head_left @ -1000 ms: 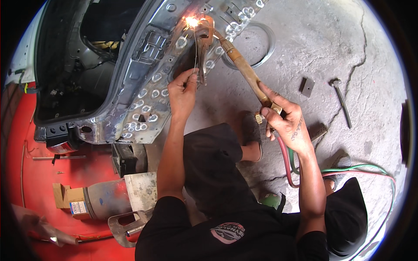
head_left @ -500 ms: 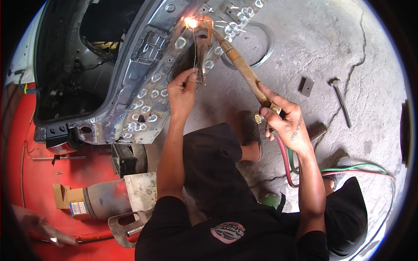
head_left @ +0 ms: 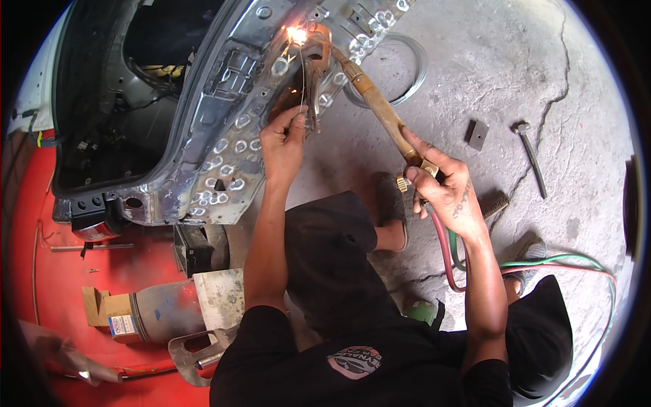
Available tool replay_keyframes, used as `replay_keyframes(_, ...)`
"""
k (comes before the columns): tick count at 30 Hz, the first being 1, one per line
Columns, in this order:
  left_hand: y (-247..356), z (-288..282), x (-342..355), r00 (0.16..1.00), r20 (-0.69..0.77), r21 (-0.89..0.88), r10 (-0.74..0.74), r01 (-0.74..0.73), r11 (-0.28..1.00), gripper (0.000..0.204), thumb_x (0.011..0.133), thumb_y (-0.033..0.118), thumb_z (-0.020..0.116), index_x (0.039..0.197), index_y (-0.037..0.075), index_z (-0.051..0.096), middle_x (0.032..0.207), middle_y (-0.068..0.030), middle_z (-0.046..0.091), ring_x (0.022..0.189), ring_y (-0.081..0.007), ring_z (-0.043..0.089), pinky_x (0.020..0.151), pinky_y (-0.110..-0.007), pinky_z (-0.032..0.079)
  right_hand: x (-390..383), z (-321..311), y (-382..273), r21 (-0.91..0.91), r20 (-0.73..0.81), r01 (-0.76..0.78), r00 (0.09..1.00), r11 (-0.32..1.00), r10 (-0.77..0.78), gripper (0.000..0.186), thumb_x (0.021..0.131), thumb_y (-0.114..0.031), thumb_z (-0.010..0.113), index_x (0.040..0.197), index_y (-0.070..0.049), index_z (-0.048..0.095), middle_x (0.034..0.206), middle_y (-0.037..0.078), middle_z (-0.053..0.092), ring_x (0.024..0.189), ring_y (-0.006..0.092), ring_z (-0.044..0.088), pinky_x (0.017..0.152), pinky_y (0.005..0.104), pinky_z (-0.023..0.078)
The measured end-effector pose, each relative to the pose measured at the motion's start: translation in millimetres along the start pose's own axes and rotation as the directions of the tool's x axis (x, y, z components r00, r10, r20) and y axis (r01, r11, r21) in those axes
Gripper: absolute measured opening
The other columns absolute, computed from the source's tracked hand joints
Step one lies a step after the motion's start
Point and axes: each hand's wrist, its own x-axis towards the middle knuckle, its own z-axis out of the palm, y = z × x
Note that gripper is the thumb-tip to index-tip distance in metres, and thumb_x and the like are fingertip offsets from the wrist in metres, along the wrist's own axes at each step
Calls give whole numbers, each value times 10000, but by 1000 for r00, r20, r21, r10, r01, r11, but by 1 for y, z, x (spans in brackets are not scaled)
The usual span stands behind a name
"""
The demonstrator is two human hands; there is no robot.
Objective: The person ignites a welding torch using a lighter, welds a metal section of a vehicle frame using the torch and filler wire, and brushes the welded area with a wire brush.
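Observation:
My right hand (head_left: 441, 182) is wrapped round the brass handle of a gas welding torch (head_left: 381, 108), whose tip points up and left at the car body panel (head_left: 234, 146). A bright glow (head_left: 296, 35) with sparks burns at the panel's metal. Between thumb and fingers, my left hand (head_left: 283, 144) pinches a thin welding rod (head_left: 302, 78) that runs up to the glow. Locking pliers (head_left: 314, 95) hang clamped on the panel just beside the rod, their jaws near the flame. The torch tip is partly hidden behind the pliers' head.
A coil of wire (head_left: 424, 68), a dark metal block (head_left: 477, 135) and a hammer (head_left: 532, 159) lie on the concrete floor at right. Red and green hoses (head_left: 563, 261) trail from the torch. At lower left are a grey cylinder (head_left: 168, 311) and a large clamp (head_left: 193, 353).
Both hands stay almost still. Sparks at the glow spray differently, now more downward, and a small orange spark shows lower down beside the rod.

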Motion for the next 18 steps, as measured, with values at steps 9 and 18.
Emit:
replay_keyframes(9,4,1,1,1000,7,19,0,0,1000,183,1008,56,643,1134,-35,740,721,22,588,622,-45,490,541,-239,394,0,0,-1,0,-3,-3,1000,1000,3,570,975,-140,638,1531,-103,519,868,24,628,585,90,621,515,248,523)
replay_keyframes(18,5,0,0,1000,4,31,-1,1,1000,190,1011,58,643,1145,-38,737,722,21,586,623,-47,492,543,-242,398,0,0,-1,7,-2,-9,1000,1000,9,569,976,-140,632,1531,-99,518,857,22,625,585,87,614,515,245,521)
